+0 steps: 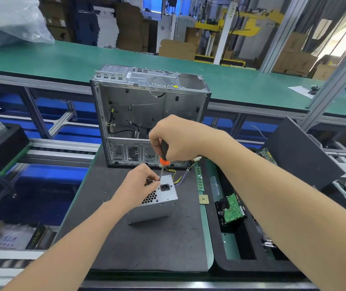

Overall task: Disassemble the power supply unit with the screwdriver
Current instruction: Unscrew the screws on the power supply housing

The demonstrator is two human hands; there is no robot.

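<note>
A grey metal power supply unit (157, 203) stands on a dark foam mat (146, 238), its socket face and honeycomb grille turned up. My right hand (178, 139) grips the black and orange handle of a screwdriver (163, 158), held nearly upright. The shaft's tip meets the unit's top face beside the power socket. My left hand (138, 185) rests on the top of the unit, with fingertips pinching the shaft near its tip. Coloured wires (180, 175) trail from the back of the unit.
An open, emptied computer case (146, 114) stands just behind the unit. To the right lie a RAM stick (199, 178), a CPU chip (203, 199) and a hard drive (230, 208) in a black foam tray. A green conveyor belt (62, 57) runs behind.
</note>
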